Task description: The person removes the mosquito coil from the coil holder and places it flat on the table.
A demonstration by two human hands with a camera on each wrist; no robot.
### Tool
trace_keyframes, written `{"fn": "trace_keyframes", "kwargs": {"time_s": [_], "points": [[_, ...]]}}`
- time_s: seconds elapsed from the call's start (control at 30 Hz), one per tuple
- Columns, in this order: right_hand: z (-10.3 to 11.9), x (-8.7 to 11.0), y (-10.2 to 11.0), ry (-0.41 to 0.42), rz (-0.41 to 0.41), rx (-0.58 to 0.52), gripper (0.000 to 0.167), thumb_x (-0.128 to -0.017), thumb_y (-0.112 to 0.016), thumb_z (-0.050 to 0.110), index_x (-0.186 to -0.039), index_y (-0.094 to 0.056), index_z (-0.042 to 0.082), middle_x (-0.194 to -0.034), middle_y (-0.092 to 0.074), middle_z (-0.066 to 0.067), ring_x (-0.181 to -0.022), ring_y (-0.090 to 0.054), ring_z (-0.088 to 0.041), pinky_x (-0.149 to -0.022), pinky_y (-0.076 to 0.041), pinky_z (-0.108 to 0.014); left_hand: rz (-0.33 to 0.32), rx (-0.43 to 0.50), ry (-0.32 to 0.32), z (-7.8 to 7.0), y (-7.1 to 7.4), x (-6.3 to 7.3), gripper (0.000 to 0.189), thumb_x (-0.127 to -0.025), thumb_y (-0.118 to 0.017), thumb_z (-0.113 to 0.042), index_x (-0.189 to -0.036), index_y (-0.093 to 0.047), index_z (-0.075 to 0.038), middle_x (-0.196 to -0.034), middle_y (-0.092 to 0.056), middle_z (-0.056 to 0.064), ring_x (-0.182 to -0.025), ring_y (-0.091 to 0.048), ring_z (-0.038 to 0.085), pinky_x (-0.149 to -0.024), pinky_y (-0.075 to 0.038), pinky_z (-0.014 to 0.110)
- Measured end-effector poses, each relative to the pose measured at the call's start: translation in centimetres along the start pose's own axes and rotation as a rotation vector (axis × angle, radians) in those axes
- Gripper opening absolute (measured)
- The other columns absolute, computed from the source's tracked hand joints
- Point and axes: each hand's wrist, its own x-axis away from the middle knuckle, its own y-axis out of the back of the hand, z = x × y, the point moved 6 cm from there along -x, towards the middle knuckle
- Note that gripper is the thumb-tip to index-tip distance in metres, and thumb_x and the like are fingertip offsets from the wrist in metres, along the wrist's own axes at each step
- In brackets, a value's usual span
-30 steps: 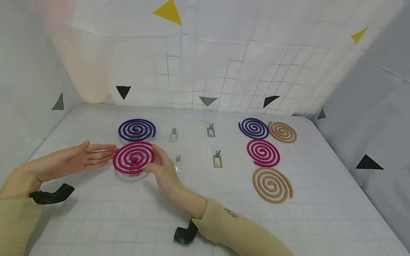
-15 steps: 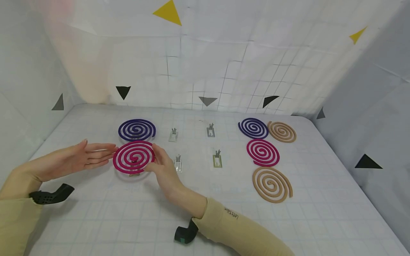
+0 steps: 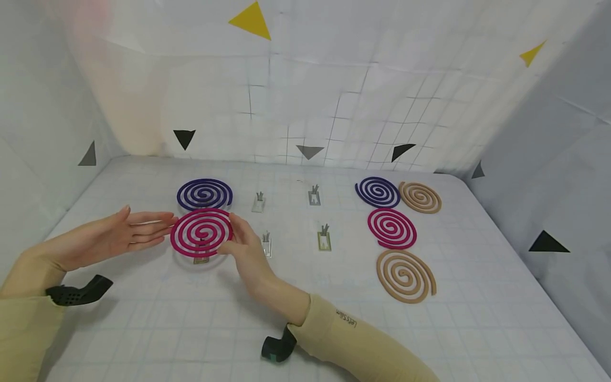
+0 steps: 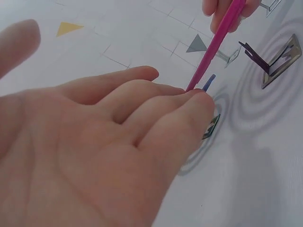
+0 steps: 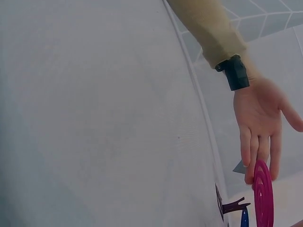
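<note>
My right hand (image 3: 252, 260) pinches the right edge of a pink mosquito coil (image 3: 174, 233), thumb on the near side. The coil is held roughly flat, raised over a small metal coil stand (image 3: 201, 260). In the left wrist view a gap shows between the pink coil (image 4: 218, 42) and the upright prong of the stand (image 4: 282, 61). My left hand (image 3: 114, 239) has its fingers straight, palm turned inward, its fingertips at the coil's left edge. Just behind, a dark blue mosquito coil (image 3: 179, 196) sits above the table, its support mostly hidden.
Several bare metal stands, such as one stand (image 3: 324, 241), stand mid-table. At the right lie a blue coil (image 3: 378, 192), a pink coil (image 3: 392, 228) and tan coils, the nearer tan coil (image 3: 404, 276) by itself. White walls (image 3: 315, 85) close off the back and sides.
The pink coil and my right hand have shifted very slightly up and right in the head view. My left hand has hardly moved.
</note>
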Motion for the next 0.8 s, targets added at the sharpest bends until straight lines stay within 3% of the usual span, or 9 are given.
{"fn": "trace_keyframes", "kwargs": {"time_s": [0.17,0.27,0.63,0.8], "points": [[0.4,-0.2,0.1,0.011,0.001,-0.003,0.075,-0.082,-0.054,-0.001,-0.154,-0.033,0.003,-0.161,-0.035,-0.008,-0.151,-0.027,-0.023,-0.124,-0.024,-0.039,0.03,-0.004,-0.038,-0.5,-0.7,-0.3,0.06,-0.106,0.005,-0.03,-0.159,0.003,-0.002,-0.169,-0.008,0.0,-0.153,-0.018,0.016,-0.121,-0.022,0.02],[1.0,-0.4,0.5,0.021,-0.004,0.008,0.074,-0.083,-0.054,0.0,-0.154,-0.034,0.003,-0.16,-0.037,-0.009,-0.151,-0.029,-0.023,-0.123,-0.026,-0.04,0.014,-0.031,-0.061,-1.0,-1.1,-0.9,0.06,-0.107,0.005,-0.03,-0.158,0.004,-0.001,-0.169,-0.003,0.004,-0.153,-0.016,0.016,-0.122,-0.02,0.02],[2.7,-0.4,3.3,-0.004,-0.06,0.055,0.071,-0.086,-0.055,0.001,-0.155,-0.036,0.008,-0.158,-0.041,-0.005,-0.149,-0.033,-0.02,-0.12,-0.032,-0.038,-0.141,-0.219,-0.107,-1.6,-2.6,-3.9,0.057,-0.11,-0.001,-0.026,-0.158,-0.004,0.004,-0.169,-0.008,0.01,-0.149,-0.028,0.006,-0.118,-0.029,0.02],[3.2,0.0,4.4,0.011,-0.055,0.078,0.07,-0.089,-0.055,0.003,-0.155,-0.035,0.011,-0.158,-0.04,-0.002,-0.149,-0.033,-0.019,-0.119,-0.034,-0.038,-0.264,-0.304,-0.053,-1.5,-3.1,-5.1,0.058,-0.111,-0.009,-0.032,-0.159,-0.007,0.001,-0.168,-0.008,0.012,-0.143,-0.036,-0.001,-0.113,-0.034,0.016]]}}
